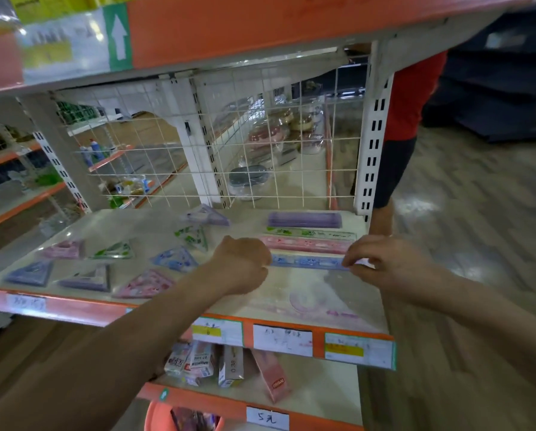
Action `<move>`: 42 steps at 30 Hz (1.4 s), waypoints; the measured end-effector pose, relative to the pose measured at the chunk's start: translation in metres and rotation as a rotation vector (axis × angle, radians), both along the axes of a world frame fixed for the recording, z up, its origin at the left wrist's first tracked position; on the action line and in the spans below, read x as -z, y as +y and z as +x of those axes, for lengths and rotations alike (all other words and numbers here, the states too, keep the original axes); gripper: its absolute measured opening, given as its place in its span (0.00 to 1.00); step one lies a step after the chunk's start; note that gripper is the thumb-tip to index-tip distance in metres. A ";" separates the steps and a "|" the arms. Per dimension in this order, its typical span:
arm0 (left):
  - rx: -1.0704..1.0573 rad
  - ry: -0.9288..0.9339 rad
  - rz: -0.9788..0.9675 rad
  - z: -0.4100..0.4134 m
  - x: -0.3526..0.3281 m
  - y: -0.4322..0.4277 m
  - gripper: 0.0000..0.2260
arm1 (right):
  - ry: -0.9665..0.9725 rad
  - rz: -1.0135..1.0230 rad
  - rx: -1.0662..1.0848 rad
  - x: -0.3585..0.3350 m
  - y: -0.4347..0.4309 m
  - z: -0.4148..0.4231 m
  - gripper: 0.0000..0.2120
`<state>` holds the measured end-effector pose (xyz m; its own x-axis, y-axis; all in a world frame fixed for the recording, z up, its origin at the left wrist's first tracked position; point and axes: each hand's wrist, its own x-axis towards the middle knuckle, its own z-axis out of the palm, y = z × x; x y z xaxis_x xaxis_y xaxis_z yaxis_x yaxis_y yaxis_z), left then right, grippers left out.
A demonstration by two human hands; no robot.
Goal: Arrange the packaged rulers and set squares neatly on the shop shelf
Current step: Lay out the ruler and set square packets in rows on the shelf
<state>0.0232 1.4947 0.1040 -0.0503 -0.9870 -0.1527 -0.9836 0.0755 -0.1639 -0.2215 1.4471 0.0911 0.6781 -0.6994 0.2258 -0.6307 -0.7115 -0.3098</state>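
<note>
Two bare forearms reach in from below, crossing above a lower shelf where small cartons [204,363] stand crookedly. Above them, handwritten price labels [282,339] sit on the orange front edge of the shelf [74,309] being worked on. Just behind that edge, on the right, lies a clear pack holding a pink protractor [307,301].

Next comes the blue packaged ruler [307,262], lying flat across the right half of the shelf with a hand at each end. The right hand [388,265] pinches its right end between thumb and fingertips. The left hand [242,264] is curled at the left end, knuckles up — whether it actually grips the pack I cannot tell, since the fingers are hidden.

To the left, packaged set squares are spread loosely: a pink one [145,284], two purple ones [88,279] and [30,273], then a blue one [175,259], a green one [114,251] and another pink one [63,249].

Behind the blue ruler, parallel and close together, lie a pink ruler [307,244], a green ruler [310,233] and a purple ruler pack [304,219]. A white wire grid [229,150] backs the shelf — beyond its right post stands a person in a red top [412,98].
</note>
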 end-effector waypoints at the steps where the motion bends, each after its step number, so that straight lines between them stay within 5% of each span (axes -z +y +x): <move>1: -0.010 0.019 -0.030 0.003 0.004 -0.008 0.15 | 0.025 -0.027 0.052 0.002 -0.007 -0.002 0.09; 6: 0.018 0.103 -0.071 0.014 0.026 -0.031 0.15 | 0.226 0.003 0.180 0.011 -0.013 0.003 0.15; 16: 0.171 0.139 -0.045 0.031 0.029 -0.042 0.14 | 0.282 0.111 0.296 0.013 -0.018 0.020 0.13; 23: 0.072 0.252 -0.098 0.061 0.011 -0.072 0.18 | 0.236 0.049 0.373 -0.005 -0.028 0.032 0.16; 28: 0.107 0.220 0.029 0.056 0.015 -0.085 0.21 | 0.319 0.118 0.367 -0.009 -0.043 0.048 0.17; 37: 0.146 0.334 0.053 0.062 0.026 -0.099 0.11 | 0.318 0.167 0.442 0.002 -0.063 0.065 0.19; 42: 0.179 0.376 0.064 0.065 0.034 -0.093 0.15 | 0.313 0.207 0.431 0.008 -0.066 0.065 0.19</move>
<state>0.0883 1.4013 0.0704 -0.2837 -0.9469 -0.1515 -0.9445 0.2487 0.2145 -0.1563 1.3814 0.0835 0.3345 -0.9358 -0.1112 -0.9346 -0.3142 -0.1668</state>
